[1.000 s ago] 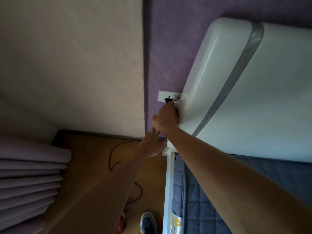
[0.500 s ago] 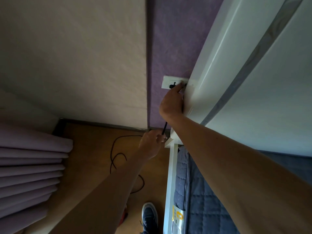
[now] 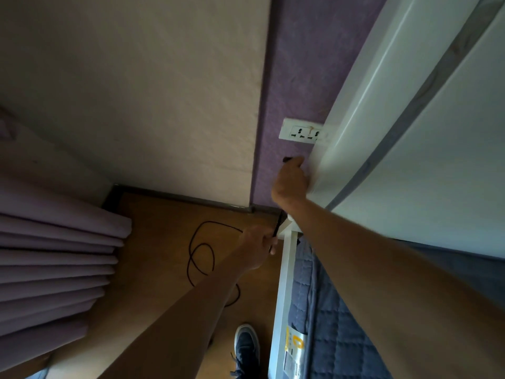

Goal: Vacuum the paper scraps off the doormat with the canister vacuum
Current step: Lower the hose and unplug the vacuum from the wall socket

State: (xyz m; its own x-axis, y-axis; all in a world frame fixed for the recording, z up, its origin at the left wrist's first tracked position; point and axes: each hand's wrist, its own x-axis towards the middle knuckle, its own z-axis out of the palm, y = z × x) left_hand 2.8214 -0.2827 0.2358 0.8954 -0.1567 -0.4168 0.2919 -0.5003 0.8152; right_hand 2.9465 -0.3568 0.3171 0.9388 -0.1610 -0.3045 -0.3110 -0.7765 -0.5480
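Just below the white wall socket [image 3: 302,132], right hand [image 3: 291,183] pinching the black plug [image 3: 287,159], apart from the socket, left hand [image 3: 257,244] lower down gripping the black cord [image 3: 277,225], slack looped on the wooden floor [image 3: 153,242] beneath that hand

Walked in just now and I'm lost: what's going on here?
A person is at the wall socket beside a bed. Their right hand holds a black plug against the purple wall just below the socket, whose holes are empty. Their left hand grips the cord lower down, and the rest of it lies in loops on the floor. No vacuum or doormat is in view.
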